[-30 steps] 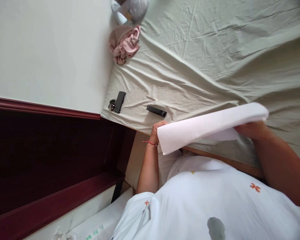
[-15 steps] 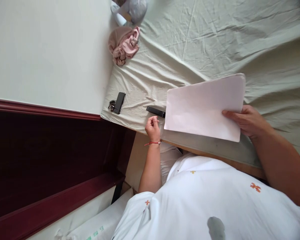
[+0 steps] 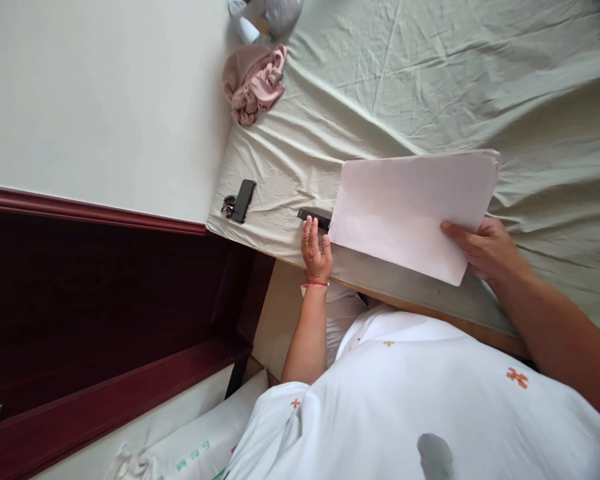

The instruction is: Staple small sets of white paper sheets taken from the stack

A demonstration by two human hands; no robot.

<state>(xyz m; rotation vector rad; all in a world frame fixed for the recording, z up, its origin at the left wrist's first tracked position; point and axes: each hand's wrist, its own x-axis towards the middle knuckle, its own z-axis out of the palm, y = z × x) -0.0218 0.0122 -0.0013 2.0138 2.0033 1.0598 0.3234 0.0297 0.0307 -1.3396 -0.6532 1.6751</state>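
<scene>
A stack of white paper (image 3: 410,207) is gripped at its right end by my right hand (image 3: 493,250), thumb on top and the other fingers hidden underneath. The sheets are held over the bed, slightly turned. My left hand (image 3: 317,250) is open with its fingers extended, just left of the stack's lower left corner, and holds nothing. Right beyond its fingertips lies a slim black stapler-like object (image 3: 310,216), partly covered by my fingers and by the paper.
A black phone-shaped object (image 3: 243,201) with keys (image 3: 229,206) beside it lies near the bed's left edge. Farther back are a crumpled pink cloth (image 3: 255,83) and a plastic bag (image 3: 283,15). The wrinkled pale green sheet (image 3: 430,87) covers the bed. Dark red wooden furniture (image 3: 105,413) stands at left.
My left hand has opened from a loose curl, its fingers now straight. The paper stack has turned slightly counter-clockwise in my right hand.
</scene>
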